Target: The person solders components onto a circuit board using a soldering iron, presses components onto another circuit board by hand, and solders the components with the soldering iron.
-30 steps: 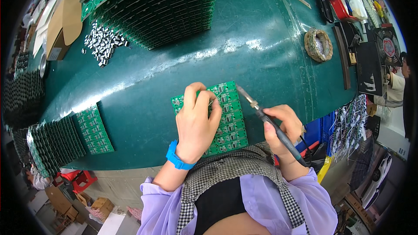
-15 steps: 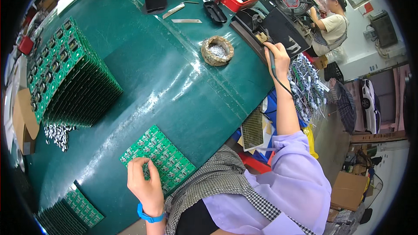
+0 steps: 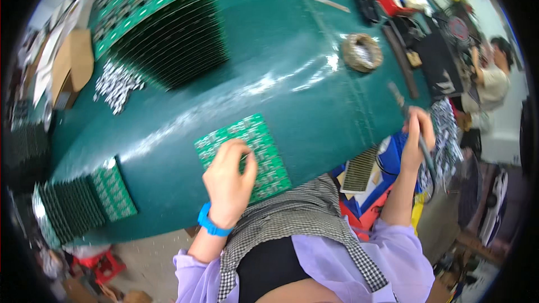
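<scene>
A green circuit board panel (image 3: 269,160) with rows of small parts lies flat near the table's front edge. My left hand (image 3: 230,174), a blue band at its wrist, rests over the panel with thumb and fingertips pinched together; anything between them is too small to make out. In my right hand (image 3: 420,129) is a soldering iron (image 3: 399,97), gripped like a pen, its tip pointing up and away over the table's right side. The iron is blurred, and its cord hangs below the hand. Tip and panel are well apart.
A tall stack of green boards (image 3: 174,39) stands far left, small metallic parts (image 3: 117,85) heaped beside it. More panels (image 3: 73,205) line up at near left. A round bowl (image 3: 362,53) of bright bits sits near a dark iron stand (image 3: 401,62). Someone works at far right.
My right hand has drawn the soldering iron away from the stand, back toward me. The view has turned, shifting everything in it. My left hand stays pinched over the panel.
</scene>
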A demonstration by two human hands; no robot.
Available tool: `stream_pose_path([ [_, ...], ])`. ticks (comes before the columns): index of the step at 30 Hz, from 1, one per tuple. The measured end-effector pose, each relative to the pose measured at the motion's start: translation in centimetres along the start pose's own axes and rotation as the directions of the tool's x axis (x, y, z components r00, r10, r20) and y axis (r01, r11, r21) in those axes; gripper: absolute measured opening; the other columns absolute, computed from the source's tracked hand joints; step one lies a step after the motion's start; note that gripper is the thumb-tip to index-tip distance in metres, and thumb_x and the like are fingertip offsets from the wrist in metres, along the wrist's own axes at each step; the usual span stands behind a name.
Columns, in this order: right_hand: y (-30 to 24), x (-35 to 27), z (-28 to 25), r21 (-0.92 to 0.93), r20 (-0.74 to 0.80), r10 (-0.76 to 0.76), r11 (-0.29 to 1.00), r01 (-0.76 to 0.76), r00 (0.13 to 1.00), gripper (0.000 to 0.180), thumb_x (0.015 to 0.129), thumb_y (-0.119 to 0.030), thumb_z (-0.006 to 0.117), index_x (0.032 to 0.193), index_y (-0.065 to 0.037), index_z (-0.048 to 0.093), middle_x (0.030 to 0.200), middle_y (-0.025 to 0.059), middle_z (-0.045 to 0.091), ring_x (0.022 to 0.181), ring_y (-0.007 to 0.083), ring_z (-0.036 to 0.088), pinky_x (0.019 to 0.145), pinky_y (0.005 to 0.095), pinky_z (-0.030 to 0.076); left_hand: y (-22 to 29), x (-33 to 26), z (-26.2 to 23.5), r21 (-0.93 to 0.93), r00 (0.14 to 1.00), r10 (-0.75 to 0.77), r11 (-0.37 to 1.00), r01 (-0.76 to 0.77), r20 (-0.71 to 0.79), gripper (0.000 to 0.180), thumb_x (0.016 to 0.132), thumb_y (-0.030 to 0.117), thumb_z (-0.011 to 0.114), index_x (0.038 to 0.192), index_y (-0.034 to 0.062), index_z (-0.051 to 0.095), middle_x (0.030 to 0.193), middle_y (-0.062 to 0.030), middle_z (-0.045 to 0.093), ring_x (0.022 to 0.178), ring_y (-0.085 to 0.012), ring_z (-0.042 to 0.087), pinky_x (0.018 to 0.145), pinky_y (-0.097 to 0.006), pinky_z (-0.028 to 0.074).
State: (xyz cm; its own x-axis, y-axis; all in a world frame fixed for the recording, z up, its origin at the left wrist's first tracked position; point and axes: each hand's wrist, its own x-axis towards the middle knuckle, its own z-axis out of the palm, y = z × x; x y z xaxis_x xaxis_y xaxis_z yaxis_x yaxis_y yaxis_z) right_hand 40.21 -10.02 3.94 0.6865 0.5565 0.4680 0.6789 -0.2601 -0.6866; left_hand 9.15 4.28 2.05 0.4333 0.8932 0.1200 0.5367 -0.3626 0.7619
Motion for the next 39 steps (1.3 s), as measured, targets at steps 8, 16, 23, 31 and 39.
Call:
stream_pose_path([
  [8,-6.5,-9.0,6.7,0.596,0.433,-0.110,0.780,-0.193,0.895,0.027,0.079,-0.013,0.072,0.099,0.003,0.064,0.084,0.0169,0.067,0.071,0.0240,0.067,0.063,0.0301,0.053,-0.5,0.6,0.5,-0.006,0.998,-0.053,0.999,0.053,-0.036,0.010,0.076,-0.002,0.064,0.084,0.0014,0.059,0.093,-0.0114,0.068,0.083,-0.0279,0.066,0.072,-0.034,0.052],
  [16,-8.1,-8.8,9.0,0.430,0.499,-0.240,0.903,0.002,0.832,0.017,0.075,-0.006,0.069,0.091,0.001,0.068,0.075,0.0132,0.067,0.062,0.0229,0.066,0.057,0.0292,0.051,-1.2,0.8,0.8,-0.042,0.996,-0.077,0.996,0.075,-0.046,0.010,0.076,-0.003,0.065,0.083,0.0014,0.059,0.090,-0.0109,0.068,0.081,-0.0255,0.066,0.070,-0.033,0.052],
  [23,-8.3,-8.1,9.6,0.438,0.510,-0.241,0.899,-0.008,0.826,0.017,0.076,-0.003,0.069,0.092,0.001,0.068,0.077,0.0135,0.068,0.064,0.0226,0.066,0.057,0.0288,0.051,-1.5,0.9,1.0,-0.037,0.998,-0.036,0.999,0.034,-0.053,0.011,0.075,-0.005,0.065,0.083,0.0005,0.059,0.090,-0.0117,0.067,0.079,-0.0259,0.065,0.069,-0.033,0.052],
  [31,-8.5,-8.0,9.9,0.434,0.516,-0.241,0.901,-0.009,0.822,0.017,0.075,-0.003,0.070,0.092,0.001,0.069,0.077,0.0136,0.069,0.065,0.0226,0.066,0.057,0.0292,0.051,-1.7,0.9,1.6,-0.021,0.997,-0.013,1.000,0.012,-0.070,0.012,0.075,-0.006,0.065,0.083,-0.0002,0.058,0.089,-0.0122,0.065,0.078,-0.0266,0.064,0.068,-0.033,0.052],
  [39,-8.6,-8.4,9.6,0.449,0.517,-0.277,0.894,0.019,0.810,0.019,0.075,-0.002,0.070,0.093,0.003,0.069,0.078,0.0146,0.068,0.065,0.0231,0.067,0.058,0.0297,0.052,-1.4,0.7,1.5,0.006,0.999,0.009,1.000,-0.009,-0.043,0.010,0.077,-0.004,0.065,0.084,0.0000,0.060,0.091,-0.0112,0.062,0.076,-0.0271,0.063,0.065,-0.033,0.051],
])
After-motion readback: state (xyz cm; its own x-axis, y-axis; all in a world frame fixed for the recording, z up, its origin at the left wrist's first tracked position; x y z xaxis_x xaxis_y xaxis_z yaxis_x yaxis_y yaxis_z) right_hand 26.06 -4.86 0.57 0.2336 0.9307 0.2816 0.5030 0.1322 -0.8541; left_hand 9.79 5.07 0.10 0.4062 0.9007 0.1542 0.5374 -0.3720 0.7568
